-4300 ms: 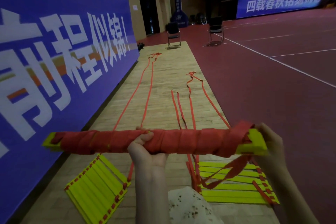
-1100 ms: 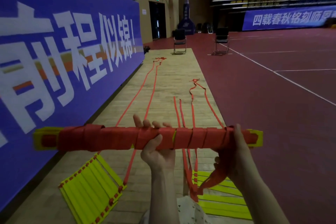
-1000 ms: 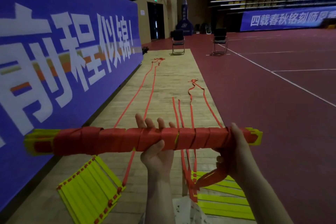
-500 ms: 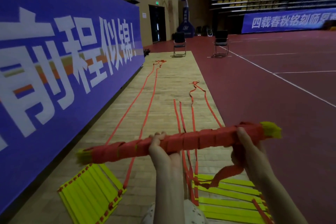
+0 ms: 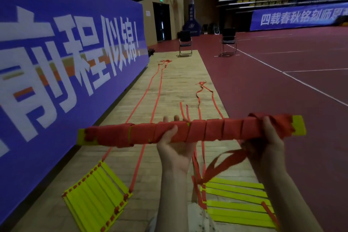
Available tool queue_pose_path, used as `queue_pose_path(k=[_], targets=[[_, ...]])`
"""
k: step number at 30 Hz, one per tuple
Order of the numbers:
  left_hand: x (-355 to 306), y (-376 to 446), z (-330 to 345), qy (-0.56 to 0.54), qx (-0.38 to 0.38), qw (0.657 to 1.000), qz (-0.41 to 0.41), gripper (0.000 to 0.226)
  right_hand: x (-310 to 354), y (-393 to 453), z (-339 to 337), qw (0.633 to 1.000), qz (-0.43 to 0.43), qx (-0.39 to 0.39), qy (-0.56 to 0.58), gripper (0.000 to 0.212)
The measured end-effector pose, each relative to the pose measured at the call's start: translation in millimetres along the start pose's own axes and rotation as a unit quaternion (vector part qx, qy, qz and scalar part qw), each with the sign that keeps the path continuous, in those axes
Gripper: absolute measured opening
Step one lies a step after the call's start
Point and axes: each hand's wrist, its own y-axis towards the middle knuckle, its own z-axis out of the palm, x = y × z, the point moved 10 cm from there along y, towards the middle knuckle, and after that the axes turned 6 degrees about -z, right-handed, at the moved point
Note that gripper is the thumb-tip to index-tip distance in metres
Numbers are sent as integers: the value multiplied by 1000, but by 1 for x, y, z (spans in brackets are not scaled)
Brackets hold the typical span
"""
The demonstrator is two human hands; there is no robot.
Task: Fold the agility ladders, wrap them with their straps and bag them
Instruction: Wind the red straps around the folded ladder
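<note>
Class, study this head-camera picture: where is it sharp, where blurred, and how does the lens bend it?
Head view: dim, even hall light; the wrapped ladder bundle and left hand are fairly sharp; the loose strap end below the right hand is motion-blurred; the blue banner looks soft and stretched by the wide-angle lens.

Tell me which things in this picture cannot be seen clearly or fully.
- Head view: the loose strap end is motion-blurred.
- The right hand covers where the strap leaves the wrapped ladder.
- The folded ladder at lower right is cut off by the forearm and the bottom edge.
- No bag shows in this frame.
- The far strap ends are too small.
</note>
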Motion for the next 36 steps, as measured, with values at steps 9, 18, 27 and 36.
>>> queue_pose_path(k=[9,18,27,36], targets=[[-23,-1,-38,7,-217,972,89,16,-9,7,-5,978,24,78,-194,68],[-4,-16,25,138,209,966,60,101,-60,-4,-16,980,194,-45,-16,25],[-20,-27,-17,172,-205,960,86,15,-15,16,-9,992,-1,84,-92,69],[-10,-32,30,177,220,944,170,84,-64,-13,-25,964,234,-35,-125,53]])
